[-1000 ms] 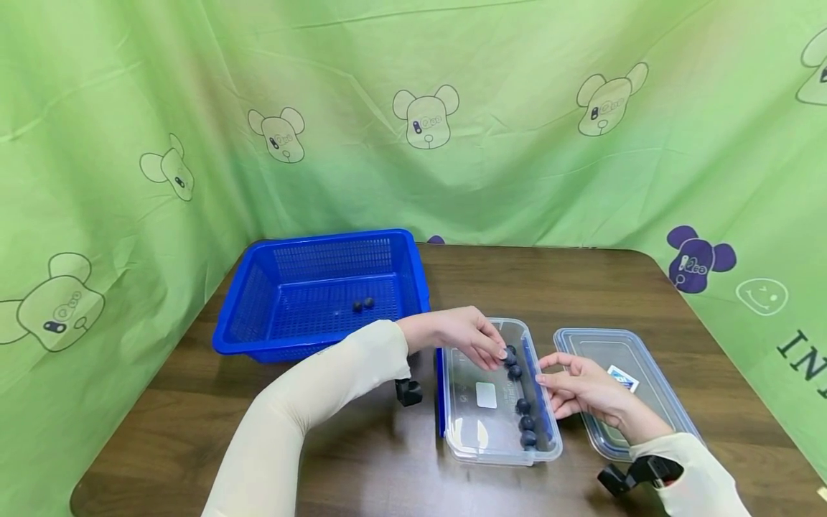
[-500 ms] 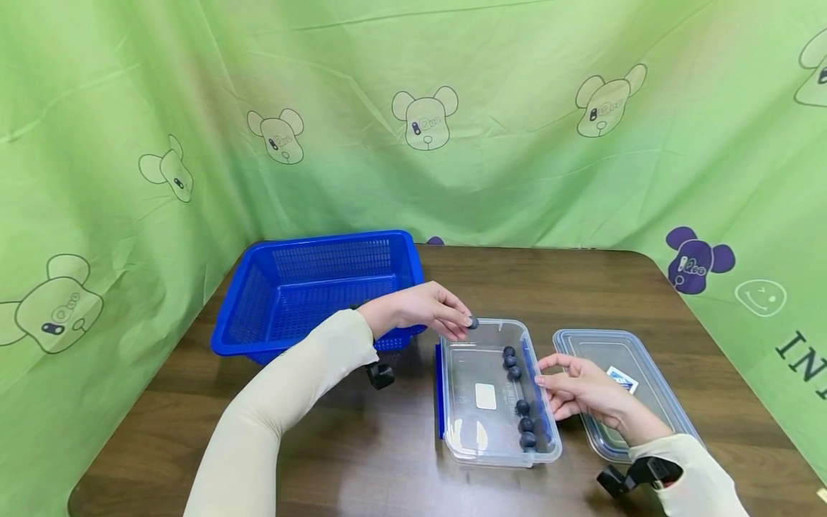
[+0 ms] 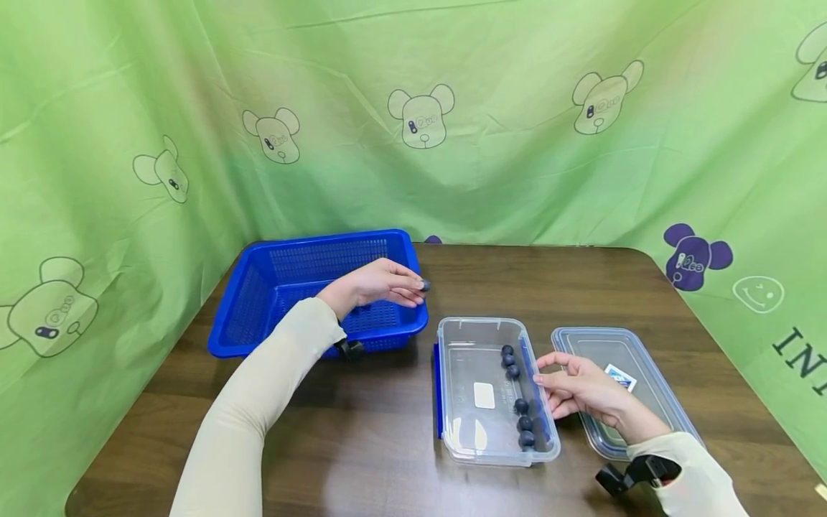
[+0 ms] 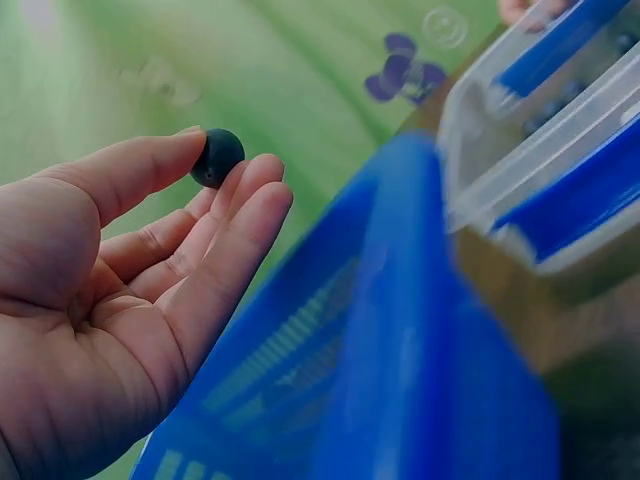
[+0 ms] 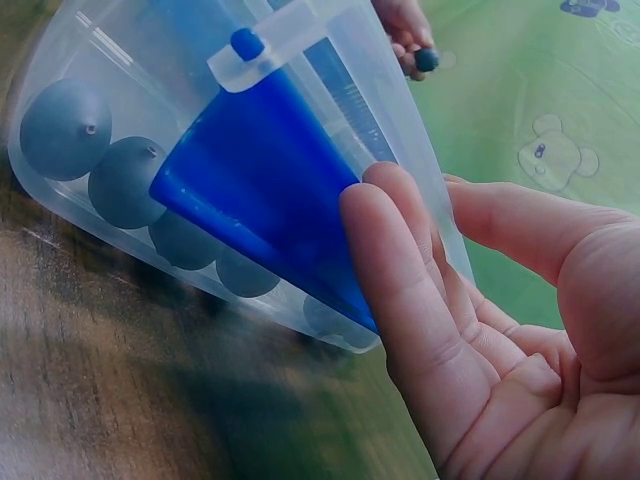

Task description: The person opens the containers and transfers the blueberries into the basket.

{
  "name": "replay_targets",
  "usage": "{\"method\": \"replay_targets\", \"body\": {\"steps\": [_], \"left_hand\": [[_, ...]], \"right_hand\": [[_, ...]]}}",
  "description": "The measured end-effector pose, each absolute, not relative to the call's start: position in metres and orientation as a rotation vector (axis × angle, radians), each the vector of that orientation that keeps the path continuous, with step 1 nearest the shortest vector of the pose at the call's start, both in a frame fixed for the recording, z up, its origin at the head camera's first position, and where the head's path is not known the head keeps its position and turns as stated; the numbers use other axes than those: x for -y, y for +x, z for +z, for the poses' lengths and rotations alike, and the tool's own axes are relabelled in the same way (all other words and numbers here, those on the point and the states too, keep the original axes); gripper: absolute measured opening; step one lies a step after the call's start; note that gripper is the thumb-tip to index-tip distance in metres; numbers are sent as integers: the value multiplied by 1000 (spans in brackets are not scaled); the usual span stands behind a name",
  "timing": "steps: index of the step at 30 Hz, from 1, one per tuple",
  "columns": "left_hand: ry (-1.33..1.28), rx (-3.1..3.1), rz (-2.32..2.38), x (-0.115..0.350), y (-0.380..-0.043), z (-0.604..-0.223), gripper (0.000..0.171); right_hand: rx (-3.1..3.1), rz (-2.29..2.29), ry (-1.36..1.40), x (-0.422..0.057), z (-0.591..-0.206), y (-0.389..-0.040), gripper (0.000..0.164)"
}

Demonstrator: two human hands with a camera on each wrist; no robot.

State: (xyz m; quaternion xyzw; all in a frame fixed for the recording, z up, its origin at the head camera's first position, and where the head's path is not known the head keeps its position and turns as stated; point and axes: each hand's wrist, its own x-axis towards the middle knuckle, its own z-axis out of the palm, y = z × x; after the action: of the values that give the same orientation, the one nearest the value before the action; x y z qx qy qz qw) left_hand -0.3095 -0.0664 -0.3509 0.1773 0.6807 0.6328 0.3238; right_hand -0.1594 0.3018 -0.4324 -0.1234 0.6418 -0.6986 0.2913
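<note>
My left hand (image 3: pixel 382 281) pinches a blueberry (image 4: pixel 221 158), dark blue and round, between thumb and fingertips above the right side of the blue basket (image 3: pixel 226 316). My right hand (image 3: pixel 584 391) lies along the right side of the clear plastic box (image 3: pixel 461 424). Its extended fingers touch the wall at the blue latch (image 5: pixel 260 190), with the thumb at the box's edge. Inside the box several blueberries (image 3: pixel 525 424) lie in a line along the right wall, in two groups with a gap between them. A dark blueberry in the basket is mostly hidden behind my left hand.
The box's clear lid (image 3: pixel 614 345), edged in pale blue, lies on the table to the right, partly under my right hand. The brown wooden table (image 3: pixel 362 431) stretches in front. A green printed curtain (image 3: pixel 517 187) hangs behind and at the sides.
My left hand has moved left and away from the box with a blueberry between its fingertips, and is now over the basket. My right hand has stayed at the box's side.
</note>
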Motion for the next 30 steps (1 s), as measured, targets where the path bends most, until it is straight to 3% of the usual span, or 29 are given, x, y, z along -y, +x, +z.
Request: {"method": "replay_targets", "body": {"steps": [21,26,30], "left_hand": [[74,-1967,1724,160,-361,-362,41],[-18,-1986,1675,175,-366,-374,38],[-94,-1999,1560,180,-366,-381,24]], "right_hand": [[-1710,-1859,-332,-302,-431,-159,14],[-1701,-1863,-332,-302,-431,-158,14],[-1699,-1871,-339,-302,-431,-158,14]]}}
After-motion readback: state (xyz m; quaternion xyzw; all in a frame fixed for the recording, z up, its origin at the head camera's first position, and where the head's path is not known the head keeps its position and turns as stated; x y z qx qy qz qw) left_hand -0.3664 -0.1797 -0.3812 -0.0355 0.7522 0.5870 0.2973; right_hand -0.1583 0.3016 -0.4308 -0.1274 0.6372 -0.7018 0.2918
